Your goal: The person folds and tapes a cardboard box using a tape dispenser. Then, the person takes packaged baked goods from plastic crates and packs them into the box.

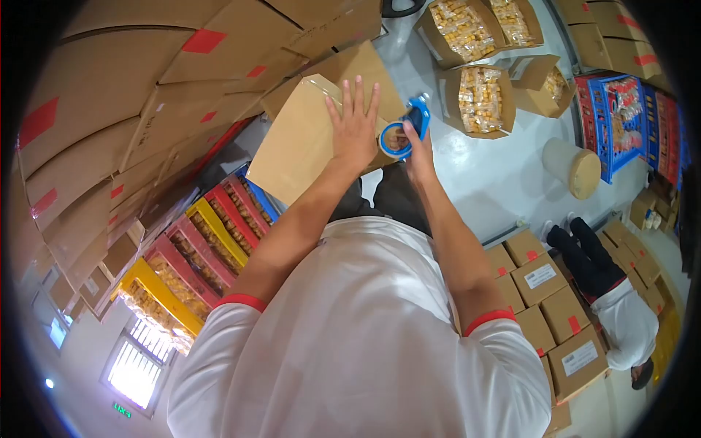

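Left hand flat on a carton, tape dispenser in the right

Just in front of you, your left hand (355,130) lies open on the brown carton (296,142), fingers spread, gripping nothing. Your right hand (420,155) is closed around the blue tape dispenser (418,117), thumb showing; its roll sits beside the carton's right side, though you cannot tell whether the tape touches it. To your left stand coloured crates (166,298) of packets, with stacked cartons (109,80) bearing red tape rising beside them. To your right are sealed boxes (537,332), some with white labels, and past them a person (624,317) in a white shirt. Farther off, open cartons (506,106) full of wrapped packets stand on the floor (467,175), left of a lidded tub (561,162) and a blue crate (600,120).
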A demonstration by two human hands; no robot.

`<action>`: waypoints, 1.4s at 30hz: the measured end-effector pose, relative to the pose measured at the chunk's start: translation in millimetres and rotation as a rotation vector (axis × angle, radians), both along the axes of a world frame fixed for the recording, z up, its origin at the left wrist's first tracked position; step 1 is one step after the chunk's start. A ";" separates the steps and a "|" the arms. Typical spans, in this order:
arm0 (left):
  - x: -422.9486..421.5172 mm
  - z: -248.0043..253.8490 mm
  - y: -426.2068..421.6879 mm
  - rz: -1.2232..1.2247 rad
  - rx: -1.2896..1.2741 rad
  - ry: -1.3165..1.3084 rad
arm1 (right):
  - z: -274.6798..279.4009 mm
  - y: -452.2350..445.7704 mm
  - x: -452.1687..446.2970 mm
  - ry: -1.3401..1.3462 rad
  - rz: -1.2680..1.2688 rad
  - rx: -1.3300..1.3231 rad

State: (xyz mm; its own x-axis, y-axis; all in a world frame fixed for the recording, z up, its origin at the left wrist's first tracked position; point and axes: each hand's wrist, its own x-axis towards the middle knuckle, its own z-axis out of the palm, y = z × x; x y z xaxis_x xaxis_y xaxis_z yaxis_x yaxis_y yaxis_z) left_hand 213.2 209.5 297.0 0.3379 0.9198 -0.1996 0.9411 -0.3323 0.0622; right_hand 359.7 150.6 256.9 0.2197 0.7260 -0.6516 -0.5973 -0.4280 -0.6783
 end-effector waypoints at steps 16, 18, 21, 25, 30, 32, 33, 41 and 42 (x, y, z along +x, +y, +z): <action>-106.7 18.2 42.4 0.334 0.175 -0.479 | 44.2 156.1 -14.7 -0.751 0.490 0.120; -134.6 -0.9 40.0 0.488 0.217 -0.541 | 80.0 116.5 -20.1 -0.958 0.382 0.344; -146.0 5.0 46.7 0.582 -0.296 -0.246 | 102.9 57.6 -25.9 -1.220 0.817 0.633; -148.1 -4.4 47.8 0.600 -0.223 -0.374 | 69.1 42.4 -40.4 -1.368 0.786 0.833; -159.7 -35.0 42.0 0.581 -0.157 -0.438 | 62.0 153.0 -152.6 -1.349 0.760 0.850; -158.0 -25.2 44.8 0.577 -0.188 -0.383 | 64.9 166.4 -158.5 -1.349 0.804 0.829; -156.0 -19.5 45.2 0.573 -0.230 -0.330 | 67.1 171.4 -158.8 -1.350 0.855 0.798; -140.9 5.6 21.3 0.470 -0.254 -0.439 | 86.1 31.1 -26.1 -1.164 0.757 0.353; -139.2 6.5 22.7 0.470 -0.263 -0.433 | 87.4 29.3 -26.1 -1.158 0.728 0.366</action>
